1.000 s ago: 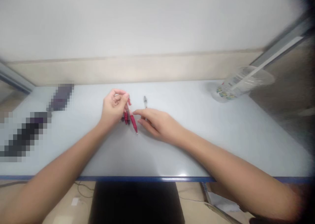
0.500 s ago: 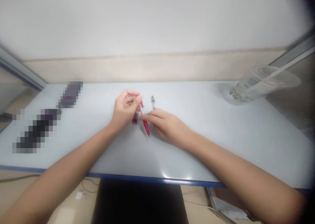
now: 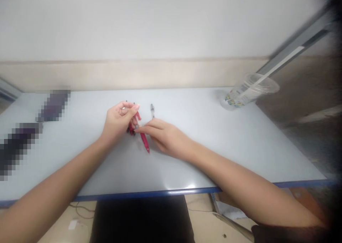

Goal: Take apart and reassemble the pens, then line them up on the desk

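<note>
My left hand is closed round a small bunch of pens, whose dark and red ends poke out below the fingers. Its thumb and forefinger pinch at the upper end of a red pen, which slants down to the right with its tip low over the table. My right hand is closed, thumb and forefinger at the middle of that same red pen. Just beyond the right knuckles lies a clear pen with a grey end, its lower part hidden by the hand.
A clear printed plastic cup leans at the back right of the white table. Two dark pixelated items are at the left. A wall stands behind, and a blue edge runs along the front.
The whole view has swung to the right, so the hands, pens and cup appear farther left. Both hands stay on the red pen with little change in grip.
</note>
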